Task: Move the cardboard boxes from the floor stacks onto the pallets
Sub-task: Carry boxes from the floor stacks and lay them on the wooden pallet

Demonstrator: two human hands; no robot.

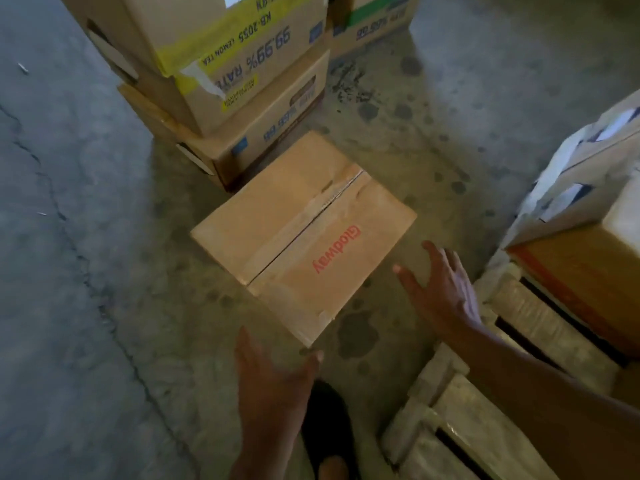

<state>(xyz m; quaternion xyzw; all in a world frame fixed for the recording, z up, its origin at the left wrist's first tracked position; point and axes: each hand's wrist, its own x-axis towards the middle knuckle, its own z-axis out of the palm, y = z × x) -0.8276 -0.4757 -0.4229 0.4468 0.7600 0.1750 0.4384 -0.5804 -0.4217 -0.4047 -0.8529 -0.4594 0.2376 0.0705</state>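
1. The Glodway box (301,233) lay flat on the concrete floor (69,237), set at an angle, its far corner just beside the bottom carton of the floor stack (225,81). Whether the two touched I could not tell.
2. The left hand (273,386) hovered off the box's near corner with fingers straight and thumb spread, holding nothing. The right hand (441,289) hung off the right edge, fingers splayed and likewise empty. Neither hand touched the cardboard.
3. Handling, as a judgement: a stiff corrugated carton with a taped centre seam. The tape looked wrinkled and the near edge a little scuffed, so the top flaps were no place to pull. Its weight could not be read, and it was best treated as loaded. The sound hold was one palm on each opposite side, low, with fingertips hooked under the bottom edge.
4. The dry cardboard looked grippy rather than slick.
5. The floor was grey concrete, cracked on the left and blotched with dark spots around the box — possibly damp patches, so footing deserved care. A dark shoe (329,420) stood near the box's near corner.
6. The pale wooden pallet (446,403) lay close on the right, already carrying a loaded box (588,271) — a short carry.
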